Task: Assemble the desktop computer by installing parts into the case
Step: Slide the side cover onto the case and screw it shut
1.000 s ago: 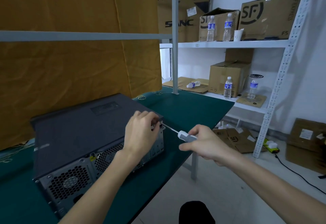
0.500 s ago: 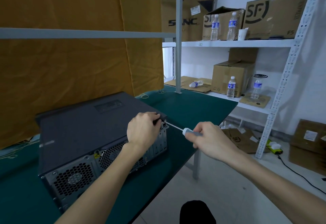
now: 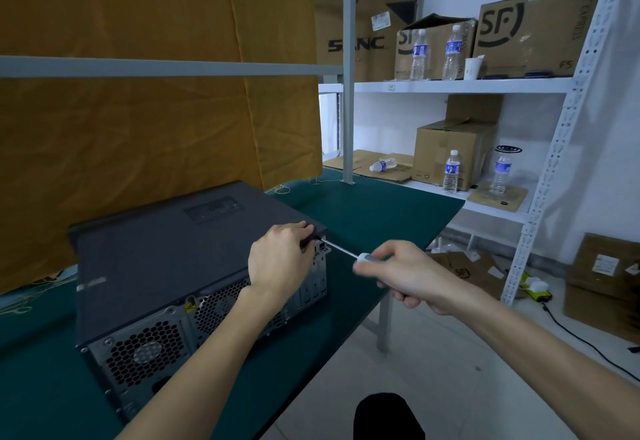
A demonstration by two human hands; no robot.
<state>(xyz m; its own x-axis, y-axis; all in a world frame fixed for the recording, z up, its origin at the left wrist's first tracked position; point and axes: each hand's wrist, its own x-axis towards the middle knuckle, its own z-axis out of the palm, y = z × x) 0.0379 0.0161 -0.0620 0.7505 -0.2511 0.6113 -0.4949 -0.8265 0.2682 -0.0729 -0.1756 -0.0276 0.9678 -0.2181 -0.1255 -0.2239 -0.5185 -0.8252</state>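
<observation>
A dark grey computer case (image 3: 166,249) lies on its side on the green table (image 3: 363,211), its perforated rear panel (image 3: 145,353) facing me. My left hand (image 3: 280,259) rests at the case's top rear corner, fingers curled over the edge and around the tip of a screwdriver (image 3: 341,251). My right hand (image 3: 405,273) grips the screwdriver's grey and white handle off the table's edge. The thin shaft runs up and left to the corner. The screw itself is hidden by my left fingers.
A mustard cloth (image 3: 156,110) hangs behind the case under a grey rail (image 3: 166,67). White shelves (image 3: 460,86) on the right hold cardboard boxes and several water bottles. Flattened cardboard and a black cable lie on the floor.
Both hands stay at the case's corner with the screwdriver. My right hand has shifted slightly on the handle; the view has drifted a little.
</observation>
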